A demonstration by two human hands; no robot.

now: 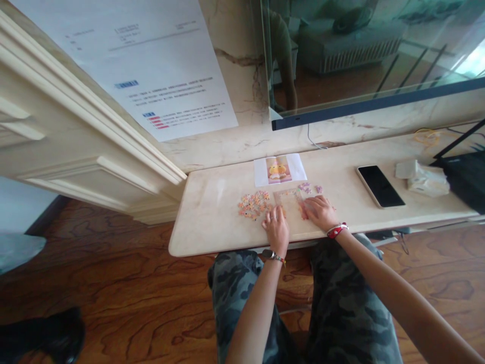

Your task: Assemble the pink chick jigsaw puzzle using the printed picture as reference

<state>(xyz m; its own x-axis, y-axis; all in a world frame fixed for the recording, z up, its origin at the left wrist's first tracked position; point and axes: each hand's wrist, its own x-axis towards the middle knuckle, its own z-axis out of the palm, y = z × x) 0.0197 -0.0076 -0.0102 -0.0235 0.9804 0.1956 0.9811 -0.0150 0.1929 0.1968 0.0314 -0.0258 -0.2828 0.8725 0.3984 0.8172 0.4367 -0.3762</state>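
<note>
A small jigsaw lies on a pale marble shelf point(212, 222). Its partly filled clear tray point(291, 198) sits between my two hands. My left hand point(276, 226) rests palm down at the tray's left edge, fingers curled onto a piece beside a heap of loose pink and orange pieces point(253, 205). My right hand point(321, 211) lies on the tray's right side, fingers bent and pressing down on pieces there. A few purple pieces point(310, 188) lie just behind the tray. A reference picture point(279, 169) of a yellow figure lies farther back.
A black phone point(380, 185) lies face up to the right, with crumpled tissue point(422, 178) and a dark box point(468, 174) beyond it. A glass panel point(359, 55) and a printed sheet point(151, 65) stand behind. Wooden floor lies below; my camouflage trousers point(341, 303) show under the shelf.
</note>
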